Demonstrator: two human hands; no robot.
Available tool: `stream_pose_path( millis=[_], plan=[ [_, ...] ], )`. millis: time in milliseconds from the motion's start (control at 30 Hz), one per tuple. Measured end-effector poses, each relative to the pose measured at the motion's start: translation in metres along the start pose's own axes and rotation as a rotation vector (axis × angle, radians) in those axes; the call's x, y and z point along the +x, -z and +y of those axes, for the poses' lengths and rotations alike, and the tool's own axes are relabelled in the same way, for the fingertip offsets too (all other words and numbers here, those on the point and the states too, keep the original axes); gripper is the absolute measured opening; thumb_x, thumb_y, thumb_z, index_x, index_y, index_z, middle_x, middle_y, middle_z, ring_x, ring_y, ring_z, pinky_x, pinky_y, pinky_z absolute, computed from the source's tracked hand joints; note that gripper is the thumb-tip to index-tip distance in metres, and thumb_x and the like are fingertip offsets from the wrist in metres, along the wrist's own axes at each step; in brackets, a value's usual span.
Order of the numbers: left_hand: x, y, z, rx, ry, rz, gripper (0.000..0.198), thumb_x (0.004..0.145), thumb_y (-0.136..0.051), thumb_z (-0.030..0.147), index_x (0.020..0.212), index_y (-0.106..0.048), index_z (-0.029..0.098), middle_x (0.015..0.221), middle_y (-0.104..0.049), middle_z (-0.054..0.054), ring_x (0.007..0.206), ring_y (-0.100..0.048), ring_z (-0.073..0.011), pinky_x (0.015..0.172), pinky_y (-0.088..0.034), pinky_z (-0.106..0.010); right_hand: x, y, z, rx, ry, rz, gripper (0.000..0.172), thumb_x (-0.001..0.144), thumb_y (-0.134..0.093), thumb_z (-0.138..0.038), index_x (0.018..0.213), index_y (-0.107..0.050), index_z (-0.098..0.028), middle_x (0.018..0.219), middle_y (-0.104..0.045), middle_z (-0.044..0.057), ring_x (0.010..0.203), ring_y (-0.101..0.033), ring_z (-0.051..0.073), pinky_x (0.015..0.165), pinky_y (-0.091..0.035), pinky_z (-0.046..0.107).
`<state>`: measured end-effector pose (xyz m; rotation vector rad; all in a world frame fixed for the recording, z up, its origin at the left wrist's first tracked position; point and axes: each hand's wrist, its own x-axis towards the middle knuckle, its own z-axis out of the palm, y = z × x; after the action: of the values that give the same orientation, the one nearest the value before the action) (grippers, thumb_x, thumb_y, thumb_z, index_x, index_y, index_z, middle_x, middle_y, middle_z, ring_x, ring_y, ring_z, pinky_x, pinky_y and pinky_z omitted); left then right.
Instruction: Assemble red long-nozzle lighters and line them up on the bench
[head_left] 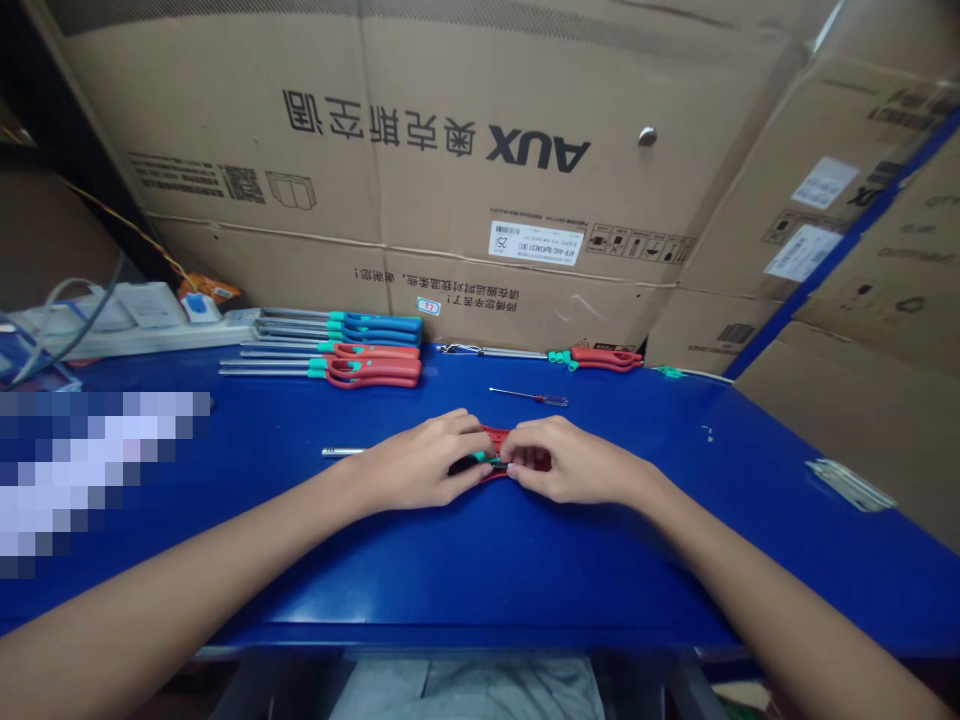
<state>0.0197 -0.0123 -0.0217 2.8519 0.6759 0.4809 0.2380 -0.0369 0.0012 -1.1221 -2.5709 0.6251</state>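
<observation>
While both hands meet near the middle of the blue surface (pixel 600 560), the left hand (pixel 424 462) and the right hand (pixel 566 460) are curled inward and pressed toward each other, their fingertips apparently pinching a small dark part (pixel 496 465) beside a teal collar (pixel 478 456) on a red plastic handle (pixel 531 458). A steel shaft (pixel 343 452) runs out to the left from under the left hand, so the handle and shaft look like one long tool lying flat. The fingers hide how the small part seats. The work in hand appears to be close fitting at the handle, and the next move seems to call for steady fingertip pressure, keeping the small part aligned. A slim screwdriver (pixel 529 397) lies just beyond the hands, while rows of similar blue-handled tools (pixel 375 326) and red-handled tools (pixel 371 372) lie farther back, before a cardboard box (pixel 375 130).
</observation>
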Motion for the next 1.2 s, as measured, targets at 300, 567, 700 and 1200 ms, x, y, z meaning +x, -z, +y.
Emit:
stream_pose_path(
  millis=[300,567,700,1200],
  plan=[
    [-0.0006,0.002,-0.0006,-0.02,-0.003,-0.005,0.023,0.094,-0.049,0.029,0.106,-0.066,0.018,0.104,-0.062,-0.009,0.1,-0.057,-0.0201,0.089,-0.046,-0.031,0.0009,-0.0003,0.0045,0.03,-0.046,-0.013,0.009,0.086,-0.057,-0.017,0.091,-0.064,-0.016,0.081,-0.066,0.003,0.068,-0.056,0.012,0.063,-0.042,0.023],
    [-0.0021,0.0058,-0.0001,-0.019,0.013,-0.046,0.024,0.086,-0.057,0.028,0.106,-0.067,0.017,0.103,-0.061,-0.008,0.098,-0.057,-0.0212,0.088,-0.047,-0.032,0.0001,0.0008,0.0033,0.026,-0.005,-0.005,0.009,0.082,-0.056,-0.012,0.082,-0.064,-0.016,0.074,-0.066,0.001,0.061,-0.054,0.01,0.058,-0.04,0.021],
    [-0.0019,0.0059,-0.0009,-0.022,0.003,-0.045,0.024,0.085,-0.058,0.027,0.106,-0.067,0.018,0.102,-0.061,-0.008,0.098,-0.057,-0.0212,0.087,-0.047,-0.032,0.0,0.0006,0.004,0.001,0.001,0.002,0.013,0.082,-0.053,-0.01,0.083,-0.065,-0.016,0.075,-0.067,0.001,0.063,-0.054,0.011,0.06,-0.04,0.021],
    [-0.002,0.0032,-0.0096,-0.069,-0.003,-0.057,0.028,0.087,-0.065,0.034,0.11,-0.068,0.02,0.104,-0.062,-0.008,0.101,-0.056,-0.0217,0.09,-0.045,-0.032,0.0066,-0.0025,0.0071,0.225,-0.191,-0.003,0.009,0.081,-0.059,-0.013,0.077,-0.067,-0.015,0.071,-0.067,0.001,0.063,-0.056,0.012,0.062,-0.041,0.023]
  ],
)
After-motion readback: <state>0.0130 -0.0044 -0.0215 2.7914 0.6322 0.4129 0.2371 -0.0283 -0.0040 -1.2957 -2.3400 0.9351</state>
